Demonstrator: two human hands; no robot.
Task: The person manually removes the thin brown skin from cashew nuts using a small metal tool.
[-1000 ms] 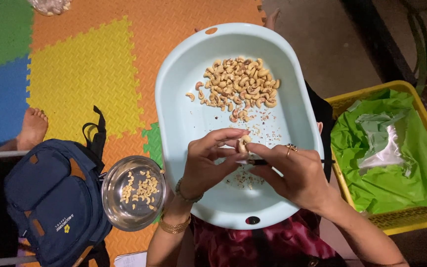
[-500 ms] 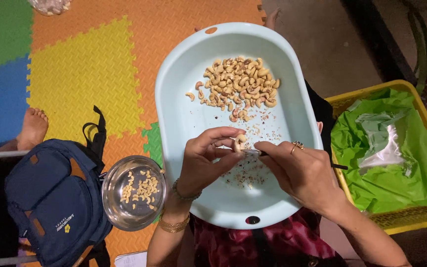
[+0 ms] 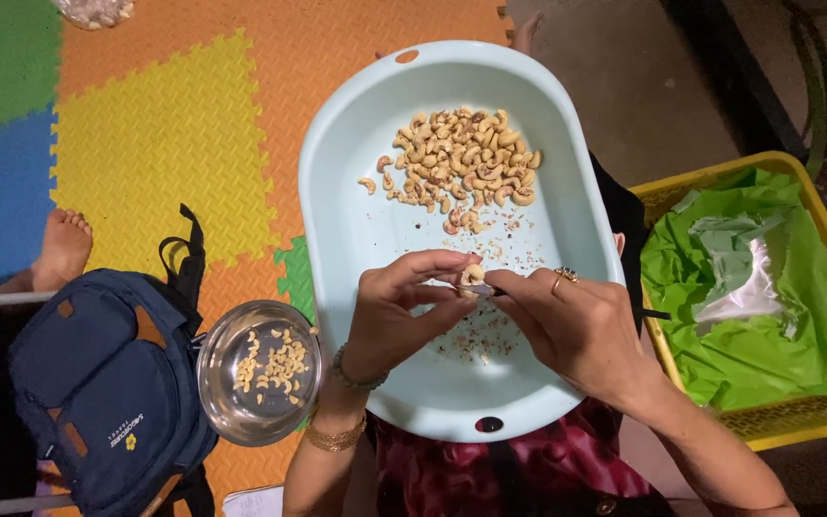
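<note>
Over the middle of the pale blue plastic tub (image 3: pixel 356 239), smooth and oval, my left hand (image 3: pixel 394 311) pinches one curved cashew (image 3: pixel 472 276) between thumb and fingertips. The nut is small and pale; its long axis runs roughly from 9 to 3 o'clock. My right hand (image 3: pixel 576 325) is closed around a thin dark tool (image 3: pixel 487 289) whose tip touches the nut from the 4 o'clock side, its shaft lying nearly level, pointing toward 9 o'clock. At 12 o'clock in the tub lies a heap of cashews (image 3: pixel 457 163), some with reddish skin, and fine skin flakes (image 3: pixel 476 340) speckle the floor under my hands. At 8 o'clock, a shiny round steel bowl (image 3: pixel 217 402) holds peeled nuts, just beside a navy fabric backpack (image 3: pixel 98 383). Compared with half a second ago, the nut sits slightly higher and my right hand has drawn closer to it.
</note>
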